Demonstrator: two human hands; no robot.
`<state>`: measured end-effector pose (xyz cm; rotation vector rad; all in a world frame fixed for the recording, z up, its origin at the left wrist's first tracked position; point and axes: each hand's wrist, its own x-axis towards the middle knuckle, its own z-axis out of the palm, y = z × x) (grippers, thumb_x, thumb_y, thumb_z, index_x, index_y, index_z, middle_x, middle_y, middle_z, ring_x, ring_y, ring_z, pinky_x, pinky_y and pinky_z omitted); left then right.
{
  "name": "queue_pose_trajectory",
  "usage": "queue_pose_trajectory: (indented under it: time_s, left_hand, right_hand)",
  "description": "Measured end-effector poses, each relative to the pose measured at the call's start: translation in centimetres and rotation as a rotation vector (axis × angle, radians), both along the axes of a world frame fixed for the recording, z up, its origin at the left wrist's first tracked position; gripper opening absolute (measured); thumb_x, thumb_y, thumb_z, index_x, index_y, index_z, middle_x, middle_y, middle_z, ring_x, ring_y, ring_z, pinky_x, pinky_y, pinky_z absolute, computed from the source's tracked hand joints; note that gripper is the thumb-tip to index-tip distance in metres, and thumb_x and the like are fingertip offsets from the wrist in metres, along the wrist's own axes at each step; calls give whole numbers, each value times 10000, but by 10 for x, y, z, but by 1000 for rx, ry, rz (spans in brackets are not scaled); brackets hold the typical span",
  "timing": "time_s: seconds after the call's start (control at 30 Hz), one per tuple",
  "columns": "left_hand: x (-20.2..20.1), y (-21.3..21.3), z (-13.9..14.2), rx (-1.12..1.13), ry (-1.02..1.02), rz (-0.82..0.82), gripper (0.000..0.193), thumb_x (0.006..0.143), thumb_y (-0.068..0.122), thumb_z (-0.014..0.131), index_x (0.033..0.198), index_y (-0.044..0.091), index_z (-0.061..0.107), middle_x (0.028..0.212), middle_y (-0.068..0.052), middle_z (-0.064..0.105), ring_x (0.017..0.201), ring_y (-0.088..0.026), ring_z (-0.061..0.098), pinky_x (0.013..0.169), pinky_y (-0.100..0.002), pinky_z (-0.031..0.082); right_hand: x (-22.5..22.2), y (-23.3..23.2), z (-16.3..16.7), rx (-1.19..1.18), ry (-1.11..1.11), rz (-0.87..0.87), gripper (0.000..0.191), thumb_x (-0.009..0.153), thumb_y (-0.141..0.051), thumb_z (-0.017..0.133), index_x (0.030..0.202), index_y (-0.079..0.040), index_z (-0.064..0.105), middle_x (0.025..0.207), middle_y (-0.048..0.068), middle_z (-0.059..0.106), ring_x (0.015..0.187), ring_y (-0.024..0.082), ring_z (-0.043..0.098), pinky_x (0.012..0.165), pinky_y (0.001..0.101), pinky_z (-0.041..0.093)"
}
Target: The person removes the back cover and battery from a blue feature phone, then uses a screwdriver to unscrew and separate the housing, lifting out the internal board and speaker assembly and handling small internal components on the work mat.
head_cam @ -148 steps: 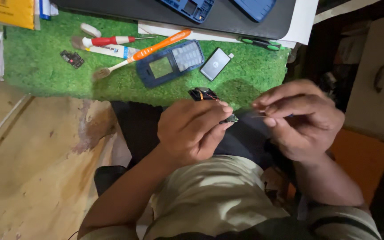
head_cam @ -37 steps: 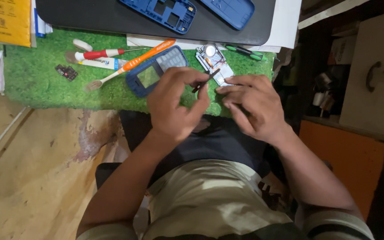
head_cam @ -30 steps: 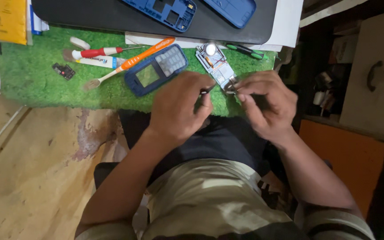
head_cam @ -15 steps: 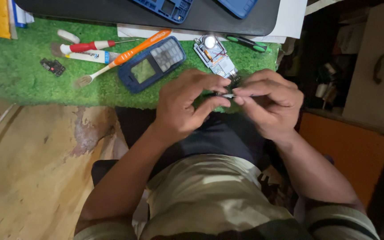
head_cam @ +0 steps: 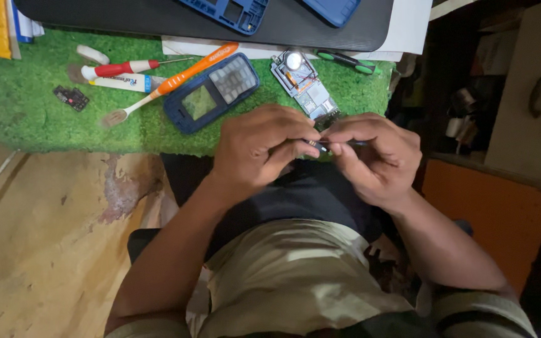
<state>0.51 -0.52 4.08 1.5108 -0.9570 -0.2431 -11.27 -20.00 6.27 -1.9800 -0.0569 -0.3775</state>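
My left hand point(head_cam: 258, 147) and my right hand point(head_cam: 377, 156) meet fingertip to fingertip over my lap, just in front of the green turf mat point(head_cam: 26, 119). Both pinch a thin dark tool point(head_cam: 318, 145) that spans the gap between them. Whether a small part sits at its tip is too small to tell. Just beyond my fingers a bare circuit board point(head_cam: 303, 84) with a round silver cell lies on the mat. To its left lies a blue keypad phone point(head_cam: 211, 94), face up.
On the mat lie an orange toothbrush point(head_cam: 176, 78), a red-handled screwdriver point(head_cam: 120, 67), a white tube point(head_cam: 120, 82), a small dark chip point(head_cam: 71, 97) and a green-tipped tool point(head_cam: 345, 61). A black tray point(head_cam: 158, 19) behind holds blue phone housings point(head_cam: 230, 9). Wooden floor lies to the left.
About a second ago my hands were up at the circuit board, the left pointing the thin tool at it. They have drawn back to the mat's front edge and closed together.
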Motion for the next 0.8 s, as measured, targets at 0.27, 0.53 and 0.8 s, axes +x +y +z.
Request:
queue_pose_trajectory:
  time_s: [0.27,0.53,0.8]
  left_hand:
    - [-3,-2,5,5,-56,8,260,867,-24,779,1094,85,717,1073,-48,693,1003,-239,691,851,-375,567]
    - [-1,-2,6,54,-26,-18,244,915,-19,752,1117,87,666,1101,-66,673,1028,-276,673,857,-394,549]
    - [-1,-4,8,104,-49,-38,223,921,-8,735,1102,89,649,1069,-65,656,1019,-280,645,878,-409,524]
  right_hand:
    - [-2,1,9,-92,48,-23,89,974,21,727,1042,26,670,1042,145,736,902,206,736,819,277,578]
    - [-3,8,22,-256,86,-95,81,934,29,773,977,31,704,920,104,707,772,147,677,631,243,517]
    - [-3,7,24,-151,128,-115,74,938,22,782,985,21,725,913,69,684,690,92,612,613,210,470]
